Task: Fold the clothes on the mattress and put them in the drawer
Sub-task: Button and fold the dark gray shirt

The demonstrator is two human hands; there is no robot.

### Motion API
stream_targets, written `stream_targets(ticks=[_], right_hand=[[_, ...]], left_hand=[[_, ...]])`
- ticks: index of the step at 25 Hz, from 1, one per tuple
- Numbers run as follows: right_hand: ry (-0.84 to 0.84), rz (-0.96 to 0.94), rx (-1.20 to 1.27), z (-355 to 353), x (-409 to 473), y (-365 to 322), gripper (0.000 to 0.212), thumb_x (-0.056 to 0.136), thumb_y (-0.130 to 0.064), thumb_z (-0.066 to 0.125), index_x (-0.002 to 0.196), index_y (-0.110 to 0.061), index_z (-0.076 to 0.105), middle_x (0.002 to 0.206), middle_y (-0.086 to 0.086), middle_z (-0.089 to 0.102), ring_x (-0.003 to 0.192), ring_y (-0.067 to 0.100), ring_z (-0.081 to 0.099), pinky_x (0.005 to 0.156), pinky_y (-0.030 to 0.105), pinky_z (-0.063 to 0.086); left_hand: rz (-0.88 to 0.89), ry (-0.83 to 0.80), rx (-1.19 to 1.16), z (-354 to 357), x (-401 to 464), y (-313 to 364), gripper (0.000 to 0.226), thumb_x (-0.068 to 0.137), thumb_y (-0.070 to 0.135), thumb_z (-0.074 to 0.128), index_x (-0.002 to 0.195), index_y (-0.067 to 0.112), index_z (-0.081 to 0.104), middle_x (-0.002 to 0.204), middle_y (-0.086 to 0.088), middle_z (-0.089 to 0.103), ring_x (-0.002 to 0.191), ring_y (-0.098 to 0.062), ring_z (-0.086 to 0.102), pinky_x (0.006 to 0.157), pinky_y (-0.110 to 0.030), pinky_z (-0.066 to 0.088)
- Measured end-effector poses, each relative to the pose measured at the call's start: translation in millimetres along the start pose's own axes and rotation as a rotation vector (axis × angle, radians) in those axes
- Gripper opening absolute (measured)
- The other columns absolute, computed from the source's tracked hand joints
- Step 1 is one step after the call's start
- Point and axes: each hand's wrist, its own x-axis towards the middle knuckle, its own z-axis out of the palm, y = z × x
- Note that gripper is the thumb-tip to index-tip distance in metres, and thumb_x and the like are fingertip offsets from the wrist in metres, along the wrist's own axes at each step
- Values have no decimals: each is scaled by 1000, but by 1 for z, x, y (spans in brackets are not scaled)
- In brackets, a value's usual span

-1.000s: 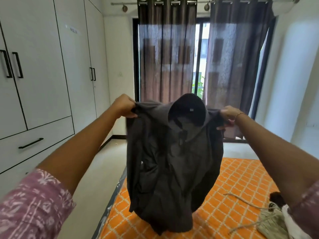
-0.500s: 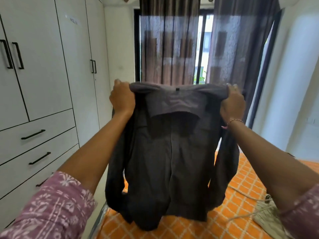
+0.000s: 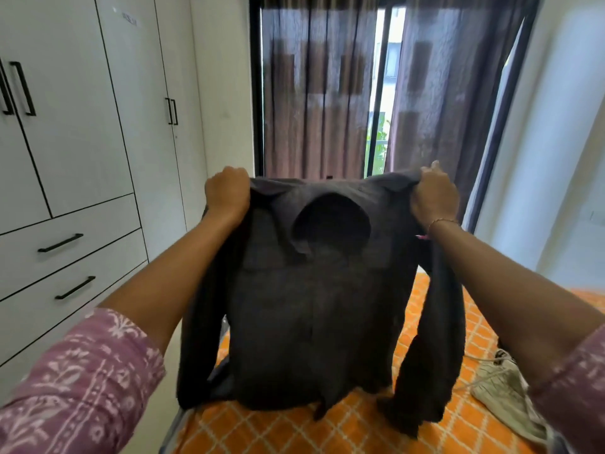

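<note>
A dark grey long-sleeved shirt (image 3: 314,316) hangs spread out in front of me, collar at the top. My left hand (image 3: 227,194) grips its left shoulder and my right hand (image 3: 433,198) grips its right shoulder. Both sleeves dangle at the sides. The hem and cuffs brush the mattress (image 3: 288,430), which has an orange sheet with a white diamond pattern. To the left, the white wardrobe has two shut drawers with black handles, an upper drawer (image 3: 60,243) and a lower drawer (image 3: 75,287).
A pale garment with drawstrings (image 3: 504,391) lies on the mattress at the right, under my right arm. White wardrobe doors (image 3: 75,103) fill the left wall. Brown curtains (image 3: 314,93) cover a window ahead. Bare floor runs between wardrobe and mattress.
The shirt has been turned and spread wide by the shoulders, then lowered until its hem reaches the mattress. My view has tilted downward.
</note>
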Motion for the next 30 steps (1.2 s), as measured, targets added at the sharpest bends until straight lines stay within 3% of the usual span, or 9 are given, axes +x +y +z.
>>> stream_targets(ticks=[2, 6, 10, 13, 16, 19, 23, 26, 30], right_hand=[[9, 41, 10, 5, -5, 0, 34, 91, -2, 44, 123, 3, 53, 142, 24, 41, 108, 47, 55, 90, 49, 46], [-305, 84, -46, 16, -11, 11, 32, 93, -10, 43, 119, 4, 57, 123, 28, 56, 109, 46, 55, 91, 46, 46], [-473, 129, 268, 42, -19, 20, 38, 90, 1, 46, 126, -3, 59, 129, 16, 58, 118, 36, 53, 95, 37, 46], [-694, 258, 626, 57, -18, 26, 20, 86, 9, 56, 99, -3, 64, 92, 7, 63, 93, 25, 56, 71, 27, 53], [-853, 539, 926, 93, -14, 31, 15, 94, -1, 50, 94, -4, 66, 106, 17, 62, 97, 30, 56, 95, 45, 48], [-744, 466, 712, 132, 7, 35, 26, 96, 0, 45, 115, -1, 63, 113, 14, 58, 107, 31, 55, 97, 36, 44], [-465, 270, 549, 149, 91, 39, 46, 95, 7, 29, 137, 2, 45, 151, 26, 24, 133, 32, 30, 107, 27, 30], [-221, 178, 527, 123, 156, 36, 54, 92, 9, 27, 142, -6, 39, 153, 30, -10, 144, 38, 13, 118, 30, 11], [74, 9, 414, 77, 175, 34, 61, 85, 8, 30, 139, -14, 48, 158, 18, -2, 142, 27, 25, 110, 18, 17]], left_hand=[[6, 14, 63, 3, 1, -5, 23, 94, 2, 40, 100, -4, 61, 106, -21, 60, 95, -37, 60, 70, -34, 39], [-54, -281, 262, 26, -15, -20, 22, 93, 6, 44, 106, 2, 61, 107, -15, 63, 97, -30, 63, 74, -32, 45], [-160, -505, -125, 66, -25, -37, 21, 92, 8, 53, 111, 1, 59, 112, -18, 62, 92, -32, 65, 74, -31, 56], [-385, -661, -597, 92, -22, -49, 26, 99, 16, 42, 118, 13, 59, 114, -15, 57, 79, -26, 60, 68, -33, 56], [-570, -733, -778, 138, -19, -53, 28, 100, 17, 38, 115, 12, 61, 124, -13, 56, 81, -19, 54, 64, -23, 47], [-531, -583, -764, 189, -2, -48, 23, 98, 7, 44, 112, 1, 62, 128, -18, 54, 83, -22, 54, 69, -17, 46], [-150, -398, -562, 215, 79, -19, 39, 98, -1, 32, 133, 1, 50, 143, -19, 42, 133, -29, 40, 110, -27, 25], [97, -205, -496, 203, 153, 17, 47, 93, -5, 32, 137, 2, 46, 145, -21, 40, 135, -30, 38, 113, -27, 22], [236, 23, -456, 173, 183, 31, 48, 87, 3, 37, 128, 13, 60, 132, -19, 56, 123, -30, 52, 107, -28, 35]])
